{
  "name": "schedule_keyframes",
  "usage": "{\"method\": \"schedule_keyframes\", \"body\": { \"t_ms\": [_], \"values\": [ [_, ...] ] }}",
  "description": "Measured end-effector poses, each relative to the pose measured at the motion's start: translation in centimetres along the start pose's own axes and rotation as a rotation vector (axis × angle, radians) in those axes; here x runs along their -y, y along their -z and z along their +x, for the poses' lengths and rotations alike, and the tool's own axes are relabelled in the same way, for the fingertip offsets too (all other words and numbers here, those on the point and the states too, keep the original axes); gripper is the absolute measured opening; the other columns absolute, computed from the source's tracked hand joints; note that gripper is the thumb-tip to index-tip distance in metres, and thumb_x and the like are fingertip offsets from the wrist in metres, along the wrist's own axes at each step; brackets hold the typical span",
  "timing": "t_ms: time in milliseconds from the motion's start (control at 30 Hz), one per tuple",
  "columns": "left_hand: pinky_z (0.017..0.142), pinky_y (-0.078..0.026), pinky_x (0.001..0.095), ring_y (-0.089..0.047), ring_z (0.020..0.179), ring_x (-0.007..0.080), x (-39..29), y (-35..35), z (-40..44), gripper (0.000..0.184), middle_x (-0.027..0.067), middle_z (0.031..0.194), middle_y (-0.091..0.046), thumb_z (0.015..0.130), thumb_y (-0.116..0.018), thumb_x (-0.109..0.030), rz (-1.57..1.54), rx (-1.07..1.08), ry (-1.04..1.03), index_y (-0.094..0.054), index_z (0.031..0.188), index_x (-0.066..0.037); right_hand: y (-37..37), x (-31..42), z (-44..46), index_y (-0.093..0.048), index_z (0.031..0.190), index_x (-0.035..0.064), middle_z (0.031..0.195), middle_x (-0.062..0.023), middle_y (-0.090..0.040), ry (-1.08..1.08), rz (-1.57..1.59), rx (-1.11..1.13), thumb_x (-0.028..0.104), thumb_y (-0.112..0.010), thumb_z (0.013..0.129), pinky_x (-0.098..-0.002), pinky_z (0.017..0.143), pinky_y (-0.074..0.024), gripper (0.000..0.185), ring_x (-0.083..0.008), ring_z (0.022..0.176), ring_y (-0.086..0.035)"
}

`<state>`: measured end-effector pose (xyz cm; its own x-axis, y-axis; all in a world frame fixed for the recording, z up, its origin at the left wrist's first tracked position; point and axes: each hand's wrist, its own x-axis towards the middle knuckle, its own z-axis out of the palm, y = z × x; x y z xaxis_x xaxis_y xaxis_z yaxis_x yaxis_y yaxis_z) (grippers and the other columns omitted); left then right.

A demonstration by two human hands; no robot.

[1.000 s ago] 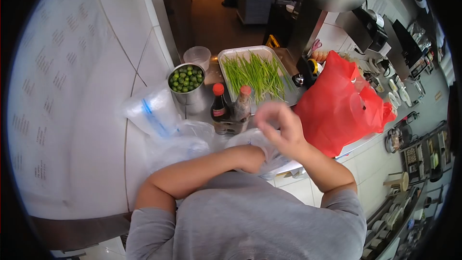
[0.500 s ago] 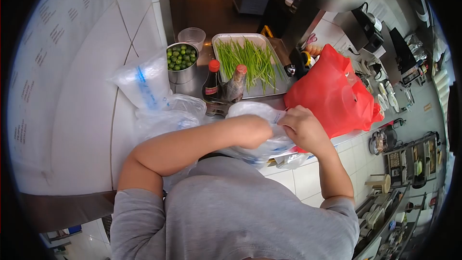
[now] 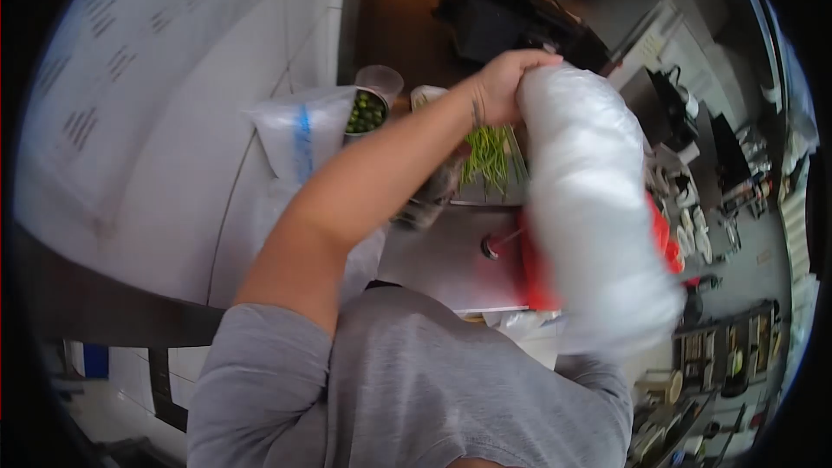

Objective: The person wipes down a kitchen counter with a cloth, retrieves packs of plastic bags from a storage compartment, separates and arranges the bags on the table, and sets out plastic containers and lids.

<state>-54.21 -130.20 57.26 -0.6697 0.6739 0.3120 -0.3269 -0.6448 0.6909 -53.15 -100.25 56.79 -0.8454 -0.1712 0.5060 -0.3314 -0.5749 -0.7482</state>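
Observation:
A long, full white plastic bag (image 3: 589, 199), smeared by motion, hangs on the right in front of me. My left hand (image 3: 511, 82) is closed on its upper end. The bag hides my right hand and most of that arm. Behind it, parts of a red bag (image 3: 539, 273) show on the counter. Green stalks (image 3: 488, 160) lie on a tray beyond my left forearm, which partly covers the bottles. A small round metal object (image 3: 492, 247) rests on the steel counter (image 3: 433, 264).
A metal pot of green fruits (image 3: 367, 113) and a clear tub (image 3: 380, 80) stand at the back. On the left, a plastic bag with blue print (image 3: 302, 134) lies by the tiled wall. Shelves (image 3: 728, 347) stand far right.
The white plastic bag has come up from the counter's front edge and now hangs at full length. My left hand rose with it. My right hand went out of sight, and the view shifted.

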Motion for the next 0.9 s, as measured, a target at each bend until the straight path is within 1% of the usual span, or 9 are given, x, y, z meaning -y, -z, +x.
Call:
{"method": "schedule_keyframes", "body": {
  "t_ms": [133,267,433,467,533,600,633,733,900],
  "values": [
    [0.094,-0.043,0.0398,-0.059,0.103,0.0245,0.8,0.1,-2.3,0.031,0.0117,0.108,-0.065,0.093,-0.047,-0.027,-0.247,-0.137,-0.115,-0.062,0.106,-0.004,-4.7,-6.4,-0.8,-0.055,0.11,0.0045,0.108,-0.0052,-0.058,0.015,0.386,0.039,0.026,-0.055,0.091,-0.029,0.079,-0.047,0.028,-0.0159,0.095,-0.053],
    [0.098,-0.041,0.0416,-0.055,0.11,0.0268,-0.8,-0.8,-6.0,0.032,0.0145,0.116,-0.06,0.094,-0.041,-0.021,-0.086,-0.452,-0.196,-0.056,0.114,0.0,-8.0,-13.0,-5.0,-0.051,0.117,0.0043,0.118,-0.0061,-0.054,-0.048,0.591,0.101,0.028,-0.051,0.093,-0.0323,0.086,-0.046,0.034,-0.0189,0.105,-0.05],
    [0.1,-0.039,0.0432,-0.053,0.113,0.0289,-2.2,2.7,-8.1,0.034,0.0174,0.122,-0.055,0.094,-0.036,-0.015,-0.013,-0.489,-0.331,-0.051,0.119,0.002,-10.0,-15.8,-6.1,-0.045,0.127,0.004,0.13,-0.0073,-0.048,-0.127,0.674,0.103,0.031,-0.047,0.096,-0.0364,0.094,-0.0447,0.041,-0.0226,0.118,-0.046],
    [0.101,-0.039,0.0436,-0.052,0.114,0.0293,-2.4,3.7,-8.4,0.034,0.018,0.123,-0.054,0.094,-0.035,-0.014,-0.008,-0.458,-0.355,-0.05,0.12,0.003,-10.0,-15.3,-5.0,-0.044,0.129,0.0039,0.133,-0.0076,-0.047,-0.158,0.682,0.067,0.032,-0.046,0.096,-0.0372,0.095,-0.0445,0.043,-0.0233,0.121,-0.045],
    [0.102,-0.038,0.0443,-0.051,0.115,0.0302,-2.3,6.7,-8.9,0.035,0.0192,0.126,-0.052,0.094,-0.033,-0.012,-0.003,-0.288,-0.394,-0.048,0.122,0.004,-10.5,-13.5,-2.6,-0.045,0.128,0.0002,0.132,-0.0125,-0.048,-0.271,0.695,-0.08,0.027,-0.045,0.096,-0.044,0.107,-0.0326,0.041,-0.0271,0.123,-0.043],
    [0.103,-0.038,0.0449,-0.05,0.117,0.0311,-2.0,9.9,-10.0,0.036,0.0204,0.128,-0.05,0.094,-0.031,-0.01,-0.12,0.338,-0.377,-0.046,0.124,0.005,-11.5,-13.2,-1.3,-0.044,0.128,-0.0012,0.131,-0.0131,-0.049,-0.297,0.538,-0.232,0.024,-0.043,0.096,-0.0427,0.106,-0.0351,0.04,-0.0269,0.122,-0.044],
    [0.105,-0.037,0.0457,-0.049,0.118,0.0319,-2.4,8.8,-10.8,0.038,0.0217,0.13,-0.048,0.094,-0.028,-0.008,-0.421,0.533,-0.228,-0.044,0.125,0.006,-11.7,-13.5,-1.1,-0.043,0.128,-0.002,0.131,-0.0135,-0.049,-0.311,0.459,-0.307,0.023,-0.043,0.097,-0.042,0.106,-0.0363,0.04,-0.0267,0.122,-0.045],
    [0.1,-0.043,0.0458,-0.048,0.12,0.0327,-1.2,7.6,-11.7,0.042,0.0225,0.129,-0.048,0.098,-0.024,-0.017,-0.35,-0.676,-0.292,-0.037,0.13,0.007,-9.9,-17.0,-1.2,-0.043,0.126,-0.0043,0.132,-0.0166,-0.048,-0.457,0.442,-0.362,0.014,-0.034,0.099,-0.0419,0.1,-0.0434,0.034,-0.0269,0.119,-0.049],
    [0.098,-0.046,0.0448,-0.054,0.115,0.0305,3.6,15.8,-14.8,0.04,0.0204,0.125,-0.053,0.099,-0.023,-0.014,-0.196,-0.895,0.078,-0.043,0.127,0.006,-7.6,-24.3,-5.2,-0.045,0.124,-0.005,0.128,-0.0167,-0.052,-0.693,0.358,-0.571,0.01,-0.033,0.098,-0.0402,0.098,-0.0466,0.033,-0.0262,0.116,-0.053]
  ]
}}
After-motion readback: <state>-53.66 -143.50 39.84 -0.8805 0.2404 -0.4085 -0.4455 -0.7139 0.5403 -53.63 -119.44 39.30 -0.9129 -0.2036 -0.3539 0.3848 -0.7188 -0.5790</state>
